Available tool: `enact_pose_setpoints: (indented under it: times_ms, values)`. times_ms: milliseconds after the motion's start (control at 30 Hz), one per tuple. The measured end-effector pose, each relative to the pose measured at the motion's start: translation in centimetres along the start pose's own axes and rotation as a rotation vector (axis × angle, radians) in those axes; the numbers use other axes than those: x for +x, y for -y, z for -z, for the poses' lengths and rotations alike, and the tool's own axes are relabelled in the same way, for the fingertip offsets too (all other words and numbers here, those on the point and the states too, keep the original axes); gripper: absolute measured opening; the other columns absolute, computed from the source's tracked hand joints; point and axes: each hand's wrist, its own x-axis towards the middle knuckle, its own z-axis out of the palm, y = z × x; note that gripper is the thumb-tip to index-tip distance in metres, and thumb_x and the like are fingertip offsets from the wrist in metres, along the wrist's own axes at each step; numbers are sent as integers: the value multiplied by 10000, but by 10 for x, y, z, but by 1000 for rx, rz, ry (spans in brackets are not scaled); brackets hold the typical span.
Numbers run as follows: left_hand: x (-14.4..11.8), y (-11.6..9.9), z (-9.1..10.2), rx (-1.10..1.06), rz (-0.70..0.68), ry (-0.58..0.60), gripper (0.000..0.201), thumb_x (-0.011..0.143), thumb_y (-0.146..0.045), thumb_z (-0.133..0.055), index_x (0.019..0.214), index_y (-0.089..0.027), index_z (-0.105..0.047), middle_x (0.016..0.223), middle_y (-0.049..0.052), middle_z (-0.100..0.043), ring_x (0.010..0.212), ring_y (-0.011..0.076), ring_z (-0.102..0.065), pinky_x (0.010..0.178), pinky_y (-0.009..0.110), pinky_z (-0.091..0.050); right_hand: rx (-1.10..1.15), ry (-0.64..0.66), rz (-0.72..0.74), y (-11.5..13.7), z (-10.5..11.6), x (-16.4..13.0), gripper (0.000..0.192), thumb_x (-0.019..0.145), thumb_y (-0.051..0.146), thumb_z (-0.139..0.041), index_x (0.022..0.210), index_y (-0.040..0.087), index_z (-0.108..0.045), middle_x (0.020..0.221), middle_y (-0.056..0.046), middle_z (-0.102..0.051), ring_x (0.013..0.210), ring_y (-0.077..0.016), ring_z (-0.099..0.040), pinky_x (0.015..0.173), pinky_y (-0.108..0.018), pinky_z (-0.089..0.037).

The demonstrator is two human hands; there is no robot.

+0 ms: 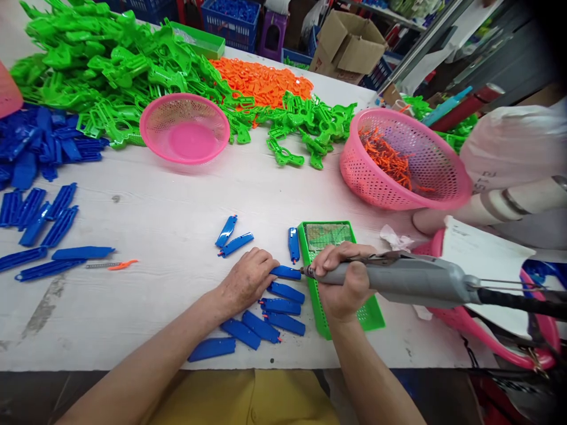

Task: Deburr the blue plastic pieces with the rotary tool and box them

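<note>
Yellow clothing [252,395] is showing at the near edge of the white table [155,218]. Just beyond, a lone blue casing [211,349] is lying left of more blue casings [283,306], which are forming a loose group toward the right, a few with orange bits showing at their ends.

Left hand [250,274]: fingers are bending together and gripping the left end of the worked casing [290,272], lying at the far end of that group; thumb is hiding from view. Right hand [343,280]: fingers are wrapping around a grey power driver [407,280], held nearly level. Its tip is pointing left at the casing's right end; whether the two are touching, cannot tell.

Green tray [325,319] is sitting under the right hand and driver. Farther right, a white sheet [482,271] is lying over a pink basket.

Left side: long blue strips [83,252] are lying near an orange piece [124,265] with a spring [100,265]. Two casings are resting beyond the left hand, another left of the tray.

Farther off, a shallow pink bowl [185,159] is standing at left; a deep pink colander [376,189] at right is holding thin orange bits [385,162]. Green parts [88,71] are heaping up far left, orange parts [266,82] beside them. Farthest, a cardboard box [349,47] is standing open beyond the table.
</note>
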Motion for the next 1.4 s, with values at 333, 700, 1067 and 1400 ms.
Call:
enact_pose_setpoints:
  times_ms: [333, 700, 1067, 1400]
  values:
    - [1, -1, -1, 7, -6, -12, 146, 1017, -202, -539, 1132, -166, -622, 1044, 84, -641, 975, 242, -569, 861, 391, -512, -41, 20, -12, -5, 0, -2, 90, 897, 319, -614, 882, 239, -576, 646, 73, -533, 455, -100, -512, 426, -257, -462]
    - [-1, 0, -3, 47, -13, -17, 141, 1005, -201, -560, 1124, -167, -628, 1027, 81, -642, 972, 242, -576, 867, 396, -516, 7, 79, -36, -4, 0, -3, 68, 893, 276, -619, 867, 234, -572, 641, 77, -554, 466, -102, -521, 444, -269, -481]
    - [8, -1, -3, 116, 2, 37, 230, 960, -234, -669, 1186, -209, -637, 1041, 61, -658, 965, 250, -602, 816, 406, -521, -121, -229, 103, -1, 35, 29, 121, 852, 323, -608, 823, 214, -564, 547, 94, -502, 399, -93, -474, 425, -256, -441]
    - [-1, 3, 4, -32, -6, 5, 194, 1000, -175, -559, 1193, -177, -580, 1093, 88, -637, 1012, 246, -591, 865, 412, -542, -167, -242, 47, -12, 34, 24, 162, 842, 337, -638, 796, 222, -534, 558, 100, -501, 422, -87, -497, 442, -248, -465]
